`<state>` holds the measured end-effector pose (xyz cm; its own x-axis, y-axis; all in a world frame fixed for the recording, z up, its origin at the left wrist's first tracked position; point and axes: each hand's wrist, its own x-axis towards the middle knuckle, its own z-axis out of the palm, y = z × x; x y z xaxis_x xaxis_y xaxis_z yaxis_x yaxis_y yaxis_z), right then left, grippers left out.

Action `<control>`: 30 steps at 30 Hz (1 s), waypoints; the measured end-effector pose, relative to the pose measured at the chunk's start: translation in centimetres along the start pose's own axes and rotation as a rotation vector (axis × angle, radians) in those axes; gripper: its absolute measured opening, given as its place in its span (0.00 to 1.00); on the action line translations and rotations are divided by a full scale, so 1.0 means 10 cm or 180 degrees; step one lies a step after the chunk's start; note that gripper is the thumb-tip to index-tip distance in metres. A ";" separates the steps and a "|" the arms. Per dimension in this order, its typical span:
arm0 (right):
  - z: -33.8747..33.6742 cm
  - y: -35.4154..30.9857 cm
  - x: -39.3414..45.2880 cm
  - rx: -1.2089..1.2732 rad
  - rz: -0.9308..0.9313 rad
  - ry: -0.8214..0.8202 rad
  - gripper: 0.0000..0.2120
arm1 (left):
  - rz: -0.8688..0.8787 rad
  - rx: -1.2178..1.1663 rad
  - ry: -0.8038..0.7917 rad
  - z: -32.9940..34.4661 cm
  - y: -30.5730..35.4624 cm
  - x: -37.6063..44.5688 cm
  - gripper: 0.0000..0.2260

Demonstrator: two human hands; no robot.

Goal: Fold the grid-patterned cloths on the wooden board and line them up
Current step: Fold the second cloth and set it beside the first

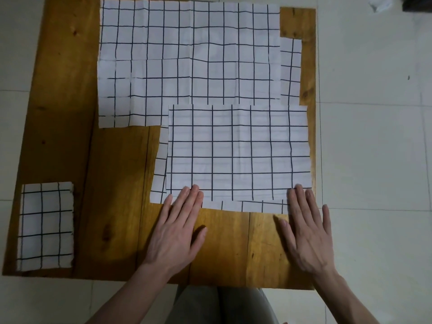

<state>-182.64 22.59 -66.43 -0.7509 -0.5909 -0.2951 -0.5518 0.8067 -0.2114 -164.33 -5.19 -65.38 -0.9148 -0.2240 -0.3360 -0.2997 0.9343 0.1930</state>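
No grip is closed: the left hand point(174, 232) and right hand point(308, 232) lie flat and open, fingertips pressing the near edge of the top cloth point(238, 150), which lies at the board's point(60, 94) near right over other spread cloths. It looks thin, limp and light, so it is best pinched at its near corners. One folded cloth point(44, 226) sits at the near left; bare wood between gives room, though the right edge is close.
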 end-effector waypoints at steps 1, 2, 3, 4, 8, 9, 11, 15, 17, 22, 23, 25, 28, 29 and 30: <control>0.00 -0.02 0.00 0.0035 0.0016 0.0019 0.34 | 0.0003 -0.0002 -0.0007 0.00 0.00 0.00 0.32; 0.00 -0.04 0.01 0.0077 0.0036 0.0039 0.34 | 0.0006 0.0000 -0.0013 -0.01 0.00 0.00 0.32; 0.00 -0.06 0.01 0.0114 0.0052 0.0057 0.34 | 0.0003 0.0002 -0.0019 -0.01 0.00 0.00 0.32; -0.01 -0.07 0.00 0.0145 0.0059 0.0087 0.33 | -0.0007 -0.0001 -0.0023 -0.02 0.01 0.00 0.32; -0.12 -0.11 0.04 0.0523 0.0137 0.0356 0.29 | -0.0138 -0.0034 -0.0022 -0.05 0.11 0.03 0.33; -0.16 -0.11 0.07 0.0655 0.0183 0.0456 0.27 | -0.0171 -0.0063 -0.0010 -0.07 0.15 0.04 0.33; -0.24 -0.14 0.16 0.0849 0.0318 0.0678 0.23 | -0.0116 -0.0097 0.0033 -0.09 0.28 0.10 0.33; -0.33 -0.20 0.34 0.1194 0.0729 0.1115 0.16 | 0.0209 -0.0099 0.0109 -0.12 0.61 0.27 0.32; -0.33 -0.19 0.42 0.1380 0.1039 0.1204 0.18 | 0.0300 -0.0092 0.0102 -0.11 0.74 0.36 0.32; -0.37 -0.13 0.50 0.2200 0.1826 0.0848 0.34 | 0.0252 -0.0021 -0.0060 -0.07 0.84 0.48 0.32; -0.37 -0.12 0.50 0.2324 0.1900 0.0759 0.33 | 0.0264 0.0001 -0.0077 -0.07 0.85 0.48 0.32; -0.37 -0.10 0.45 0.2435 0.2048 0.0632 0.31 | 0.0313 0.0038 -0.0093 -0.07 0.88 0.48 0.32; -0.35 -0.12 0.37 0.2582 0.2300 0.0664 0.26 | 0.0346 0.0049 -0.0113 -0.06 0.95 0.48 0.32; -0.35 -0.13 0.34 0.2616 0.2353 0.0730 0.21 | 0.0346 0.0043 -0.0126 -0.05 0.97 0.48 0.32; -0.36 -0.15 0.32 0.2634 0.2374 0.0823 0.16 | 0.0350 0.0034 -0.0139 -0.05 0.99 0.48 0.31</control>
<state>-185.52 19.51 -63.75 -0.8961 0.1306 -0.4242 0.3991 0.6555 -0.6412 -171.87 2.85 -64.60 -0.9293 -0.1081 -0.3531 -0.1952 0.9555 0.2210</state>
